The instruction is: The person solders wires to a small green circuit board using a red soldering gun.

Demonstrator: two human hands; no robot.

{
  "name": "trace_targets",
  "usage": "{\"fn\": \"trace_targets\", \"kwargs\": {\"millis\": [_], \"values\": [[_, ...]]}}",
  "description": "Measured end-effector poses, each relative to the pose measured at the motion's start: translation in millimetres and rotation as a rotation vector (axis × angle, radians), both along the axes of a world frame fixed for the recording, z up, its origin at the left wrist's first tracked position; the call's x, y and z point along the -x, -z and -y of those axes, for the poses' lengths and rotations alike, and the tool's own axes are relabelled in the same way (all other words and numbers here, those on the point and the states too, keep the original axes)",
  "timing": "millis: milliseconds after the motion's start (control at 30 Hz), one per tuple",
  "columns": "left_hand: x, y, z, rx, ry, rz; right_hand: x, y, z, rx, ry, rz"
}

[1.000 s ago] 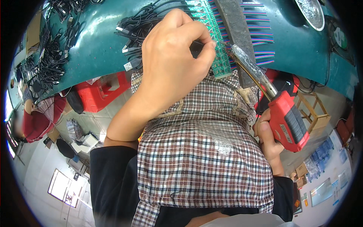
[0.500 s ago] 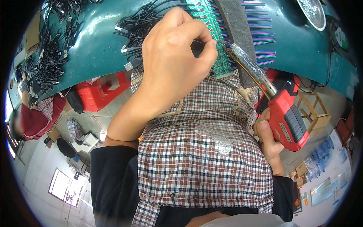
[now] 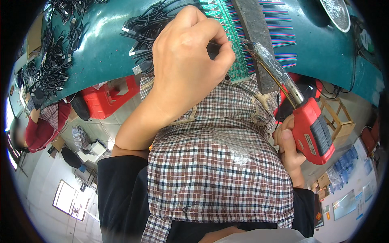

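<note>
My left hand is closed in a pinch over the left side of a green circuit board strip. Whatever lies between its thumb and forefinger is hidden. My right hand grips the red handle of a soldering iron, which has a metal barrel and a thin brass-coloured tube alongside. The iron's tip points up and left, just to the right of the pinched fingers over the board's right part; whether it touches cannot be told. Beside the board lies a dark grey bar, with several striped thin wires sticking out to its right.
Black USB cables lie left of the board, and more cable bundles are farther left on the green table. A metal dish stands at the far right. Another person is at the left, near a red stool.
The soldering iron has shifted slightly right, its tip now farther from my left fingertips. My left hand has moved a little to the right, still pinched. The other person's arm has moved.
</note>
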State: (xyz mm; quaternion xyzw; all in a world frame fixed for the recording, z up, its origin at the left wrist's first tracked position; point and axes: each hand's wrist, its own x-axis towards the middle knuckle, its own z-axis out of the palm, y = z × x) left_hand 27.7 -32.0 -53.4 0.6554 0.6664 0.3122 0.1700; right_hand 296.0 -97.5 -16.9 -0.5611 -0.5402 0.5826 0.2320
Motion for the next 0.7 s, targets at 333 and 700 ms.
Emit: {"fn": "trace_targets", "kwargs": {"millis": [333,700], "values": [[5,-11,-3,0.088,0.065,0.091,1,-3,0,-0.002,0.007,-0.043],[30,8,-35,-0.148,0.403,0.16,-4,-5,10,-0.01,0.018,0.089]]}}
